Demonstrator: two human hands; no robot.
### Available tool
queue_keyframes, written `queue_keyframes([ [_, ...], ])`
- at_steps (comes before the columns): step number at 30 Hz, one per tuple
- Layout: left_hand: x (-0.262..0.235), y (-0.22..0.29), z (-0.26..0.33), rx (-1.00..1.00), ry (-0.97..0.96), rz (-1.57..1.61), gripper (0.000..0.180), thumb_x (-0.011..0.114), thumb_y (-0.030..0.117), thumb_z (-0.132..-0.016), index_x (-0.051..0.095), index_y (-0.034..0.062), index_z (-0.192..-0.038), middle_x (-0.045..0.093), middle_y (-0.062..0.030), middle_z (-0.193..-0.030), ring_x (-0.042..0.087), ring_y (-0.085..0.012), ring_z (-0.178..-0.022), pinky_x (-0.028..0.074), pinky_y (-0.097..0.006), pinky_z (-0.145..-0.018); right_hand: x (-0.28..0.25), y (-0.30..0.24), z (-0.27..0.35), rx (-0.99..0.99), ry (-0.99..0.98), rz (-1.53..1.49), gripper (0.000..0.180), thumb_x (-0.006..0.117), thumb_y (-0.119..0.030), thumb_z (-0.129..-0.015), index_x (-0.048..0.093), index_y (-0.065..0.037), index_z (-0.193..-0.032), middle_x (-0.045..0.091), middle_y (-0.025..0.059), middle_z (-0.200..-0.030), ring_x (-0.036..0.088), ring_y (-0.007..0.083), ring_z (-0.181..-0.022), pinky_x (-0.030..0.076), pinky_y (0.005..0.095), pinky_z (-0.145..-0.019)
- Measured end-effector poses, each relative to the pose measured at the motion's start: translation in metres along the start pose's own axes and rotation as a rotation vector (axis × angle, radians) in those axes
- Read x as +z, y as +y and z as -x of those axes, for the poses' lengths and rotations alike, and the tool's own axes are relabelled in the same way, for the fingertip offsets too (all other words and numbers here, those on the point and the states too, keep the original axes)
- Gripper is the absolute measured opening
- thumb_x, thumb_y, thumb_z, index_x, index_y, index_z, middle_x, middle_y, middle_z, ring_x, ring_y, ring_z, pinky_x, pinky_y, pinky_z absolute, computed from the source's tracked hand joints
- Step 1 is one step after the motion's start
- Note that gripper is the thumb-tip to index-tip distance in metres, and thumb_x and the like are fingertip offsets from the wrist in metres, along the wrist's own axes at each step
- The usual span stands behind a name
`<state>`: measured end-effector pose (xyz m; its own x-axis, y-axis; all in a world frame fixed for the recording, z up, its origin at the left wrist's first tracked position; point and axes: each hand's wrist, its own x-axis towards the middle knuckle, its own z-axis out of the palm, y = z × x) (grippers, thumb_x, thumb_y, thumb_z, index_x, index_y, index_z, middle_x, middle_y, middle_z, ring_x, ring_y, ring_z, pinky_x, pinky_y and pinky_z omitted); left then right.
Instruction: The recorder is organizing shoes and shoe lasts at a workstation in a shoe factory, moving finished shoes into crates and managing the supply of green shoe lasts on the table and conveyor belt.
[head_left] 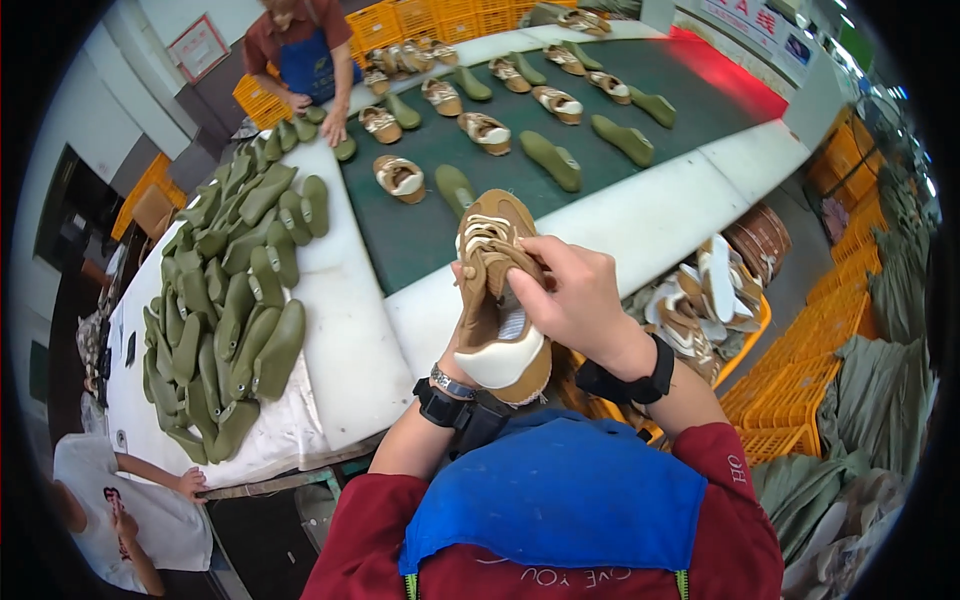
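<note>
A tan and brown sneaker (480, 305) with cream laces and a white heel is held up in front of me, toe pointing away. My left hand (455, 354) grips it from below and the left side; most of those fingers are hidden behind the shoe. With thumb and fingers closed, my right hand (580, 295) pinches the sneaker's upper at the right edge of its opening, beside the laces. Just beyond the toe lies a green shoe last (455, 188) on the dark green conveyor belt (400, 240).
Green lasts (240, 310) are heaped on the white table (340, 330) at left. Sneakers and lasts stand in rows along the belt. A person in a blue apron (305, 68) handles lasts at the far left; another person (135, 500) is at lower left. Orange crates (800, 390) line the right.
</note>
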<state>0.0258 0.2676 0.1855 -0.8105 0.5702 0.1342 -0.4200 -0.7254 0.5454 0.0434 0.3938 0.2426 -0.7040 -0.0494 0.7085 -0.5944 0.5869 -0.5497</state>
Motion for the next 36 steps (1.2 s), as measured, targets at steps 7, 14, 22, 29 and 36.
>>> queue_keyframes([
  [7,-0.066,0.105,0.032,0.011,0.044,-0.195,0.077,0.039,0.062,-0.084,0.025,0.0087,-0.137,0.042,-0.0135,-0.13,0.044,-0.0223,-0.117,0.037,-0.035,-0.098,0.084,-0.028,-0.028,-0.041,-0.081,-0.084,0.03,0.07,-0.007,-0.063,0.055,-0.001,-0.088,0.059,0.0131,-0.083,0.059,0.0281,-0.073,0.047,0.0338,-0.062],
  [14,-0.076,0.154,0.057,0.492,0.363,-1.38,0.073,0.071,0.02,-0.072,0.033,0.0086,-0.134,0.036,-0.0134,-0.132,0.042,-0.0261,-0.117,0.042,-0.036,-0.092,0.138,-0.009,-0.032,-0.063,-0.213,-0.064,0.033,0.07,0.001,-0.059,0.051,-0.003,-0.085,0.05,0.0107,-0.08,0.05,0.0294,-0.075,0.042,0.0361,-0.064],
  [22,-0.082,0.15,0.061,0.687,0.53,-1.621,0.043,0.066,0.004,-0.075,0.053,-0.0016,-0.116,0.056,-0.0208,-0.113,0.059,-0.0304,-0.099,0.05,-0.034,-0.08,0.15,0.011,-0.045,0.067,-0.443,-0.505,0.038,0.07,-0.003,-0.069,0.053,-0.002,-0.103,0.05,0.0059,-0.08,0.052,0.0149,-0.068,0.046,0.0247,-0.061],
  [29,-0.082,0.133,0.04,0.703,0.557,-1.83,0.03,0.054,-0.002,-0.083,0.052,-0.0033,-0.113,0.059,-0.0181,-0.109,0.062,-0.0256,-0.094,0.051,-0.032,-0.079,0.147,0.038,-0.053,0.071,-0.229,-0.497,0.038,0.06,0.002,-0.076,0.051,0.0,-0.113,0.049,0.0089,-0.075,0.051,0.0172,-0.062,0.043,0.0281,-0.057],
  [36,-0.058,0.12,0.017,0.565,0.492,-2.255,0.049,0.066,0.002,-0.065,0.052,0.0,-0.112,0.056,-0.016,-0.107,0.054,-0.0331,-0.1,0.045,-0.038,-0.086,0.144,0.05,-0.044,0.032,-0.36,-0.52,0.043,0.063,-0.001,-0.072,0.051,-0.004,-0.114,0.049,0.0094,-0.075,0.051,0.0218,-0.064,0.043,0.0306,-0.058],
])
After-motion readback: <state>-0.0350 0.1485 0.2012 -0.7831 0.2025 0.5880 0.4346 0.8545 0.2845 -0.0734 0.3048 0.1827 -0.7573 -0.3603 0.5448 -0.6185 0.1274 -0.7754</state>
